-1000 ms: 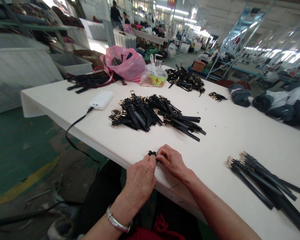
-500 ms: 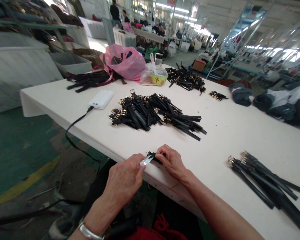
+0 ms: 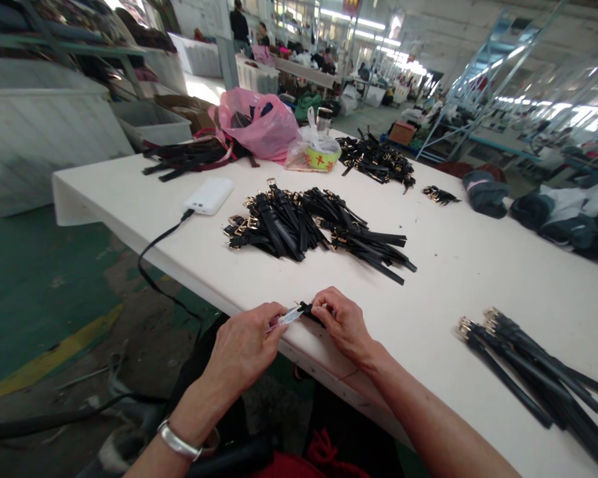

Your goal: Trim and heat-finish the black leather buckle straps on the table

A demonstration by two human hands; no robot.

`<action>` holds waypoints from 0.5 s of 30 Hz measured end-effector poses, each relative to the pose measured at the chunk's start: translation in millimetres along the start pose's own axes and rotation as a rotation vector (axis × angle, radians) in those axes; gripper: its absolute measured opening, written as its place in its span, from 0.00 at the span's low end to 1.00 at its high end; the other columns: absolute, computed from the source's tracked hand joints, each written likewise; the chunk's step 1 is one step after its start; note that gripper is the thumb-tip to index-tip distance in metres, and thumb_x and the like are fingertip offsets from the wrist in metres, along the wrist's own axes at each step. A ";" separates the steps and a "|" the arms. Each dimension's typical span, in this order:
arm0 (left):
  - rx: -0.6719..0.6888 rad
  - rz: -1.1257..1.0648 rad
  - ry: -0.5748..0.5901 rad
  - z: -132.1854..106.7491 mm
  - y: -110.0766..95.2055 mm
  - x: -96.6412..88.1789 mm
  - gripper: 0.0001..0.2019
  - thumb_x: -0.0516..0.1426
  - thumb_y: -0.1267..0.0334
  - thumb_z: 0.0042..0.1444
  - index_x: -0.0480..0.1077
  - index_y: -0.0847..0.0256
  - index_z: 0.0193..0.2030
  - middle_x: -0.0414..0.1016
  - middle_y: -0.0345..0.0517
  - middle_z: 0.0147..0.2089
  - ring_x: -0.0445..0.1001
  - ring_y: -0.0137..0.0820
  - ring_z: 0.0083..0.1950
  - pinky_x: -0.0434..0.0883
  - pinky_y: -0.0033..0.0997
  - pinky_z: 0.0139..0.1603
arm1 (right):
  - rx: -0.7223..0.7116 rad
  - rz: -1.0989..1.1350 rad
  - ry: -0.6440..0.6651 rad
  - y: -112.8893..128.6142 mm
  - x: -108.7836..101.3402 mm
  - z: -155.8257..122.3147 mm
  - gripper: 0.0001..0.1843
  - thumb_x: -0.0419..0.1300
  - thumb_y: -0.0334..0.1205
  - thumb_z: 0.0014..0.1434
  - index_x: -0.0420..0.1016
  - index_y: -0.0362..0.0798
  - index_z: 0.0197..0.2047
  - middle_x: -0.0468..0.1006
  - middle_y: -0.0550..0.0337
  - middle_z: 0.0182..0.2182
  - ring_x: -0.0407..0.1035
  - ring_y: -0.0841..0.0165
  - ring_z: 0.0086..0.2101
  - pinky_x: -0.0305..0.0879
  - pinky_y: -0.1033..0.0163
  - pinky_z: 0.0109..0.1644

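My left hand [image 3: 246, 345] is closed round a pair of thread snips [image 3: 292, 315], blades pointing right toward a short black strap [image 3: 310, 313]. The blade tips are at the strap's buckle end; whether they touch it I cannot tell. My right hand [image 3: 345, 325] pinches this strap at the table's near edge, and its fingers cover part of it. Beyond both hands lies a heap of black straps with gold buckles [image 3: 284, 222]. To the right, a smaller bundle of similar straps [image 3: 523, 362] lies with its buckles facing away from me.
On the white table [image 3: 438, 285] lie a white power bank [image 3: 209, 196] with a black cable, a pink plastic bag [image 3: 259, 123], a yellow-green bowl in clear plastic [image 3: 321, 159], another strap pile [image 3: 376, 159] and dark cloth items [image 3: 486, 192]. Large white bins [image 3: 40, 133] stand at left.
The snips have drawn slightly back left from the strap, and their blades look closer together. My right hand keeps its pinch. The whole view has shifted a little.
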State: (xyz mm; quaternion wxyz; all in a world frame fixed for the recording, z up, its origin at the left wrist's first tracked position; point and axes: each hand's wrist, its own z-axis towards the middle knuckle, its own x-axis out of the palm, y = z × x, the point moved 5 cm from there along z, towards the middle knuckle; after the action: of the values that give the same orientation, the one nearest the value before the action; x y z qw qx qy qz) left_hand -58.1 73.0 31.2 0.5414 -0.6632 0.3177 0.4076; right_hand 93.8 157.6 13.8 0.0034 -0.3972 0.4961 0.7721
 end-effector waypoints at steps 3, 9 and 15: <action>0.031 0.010 -0.013 -1.1 0.6 0.0 0.10 0.52 0.60 0.58 0.71 0.51 0.43 0.78 0.38 0.36 0.76 0.36 0.37 0.64 0.31 0.37 | -0.015 0.003 0.004 0.5 0.5 0.5 0.06 0.55 0.37 0.61 0.71 0.48 0.33 0.72 0.64 0.33 0.64 0.73 0.31 0.57 0.69 0.37; 0.080 0.068 -0.023 -3.6 -6.5 5.1 0.10 0.51 0.62 0.59 0.71 0.51 0.44 0.78 0.39 0.37 0.76 0.37 0.37 0.64 0.31 0.35 | -0.016 0.000 0.016 -0.6 3.5 1.3 0.06 0.56 0.38 0.61 0.72 0.49 0.33 0.73 0.64 0.32 0.65 0.73 0.31 0.57 0.69 0.37; 0.136 0.122 -0.020 -6.5 -18.1 7.4 0.11 0.48 0.64 0.60 0.70 0.52 0.44 0.78 0.40 0.39 0.76 0.38 0.37 0.62 0.31 0.33 | -0.037 0.017 0.026 0.0 4.7 0.0 0.08 0.54 0.40 0.62 0.71 0.49 0.32 0.71 0.64 0.30 0.64 0.73 0.30 0.57 0.68 0.36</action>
State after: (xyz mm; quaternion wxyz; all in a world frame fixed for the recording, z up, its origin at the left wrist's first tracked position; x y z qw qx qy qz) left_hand -37.7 70.7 33.5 0.5624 -0.6003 0.3790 0.4240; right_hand 90.7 155.8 10.9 -0.0167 -0.4030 0.4852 0.7758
